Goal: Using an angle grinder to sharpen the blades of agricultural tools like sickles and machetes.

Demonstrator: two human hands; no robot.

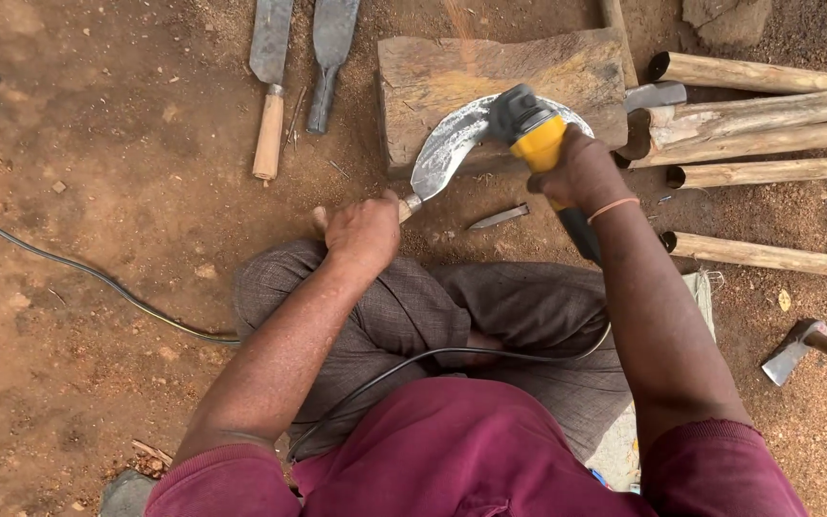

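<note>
Steel sickle blade (442, 148) on the wooden block (500, 81), its handle clenched by the left hand (364, 233), right hand (576, 172) gripping the yellow grinder (533, 134): a loosened hold risks kickback.

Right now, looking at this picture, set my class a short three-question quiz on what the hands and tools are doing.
1. True or false: the right hand holds the yellow grinder.
2. What does the left hand grip?
A. the axe
B. the handle of the curved blade
C. a pole
3. Fill in: the curved blade rests against a wooden ____.

Key: 1 true; 2 B; 3 block.
</note>
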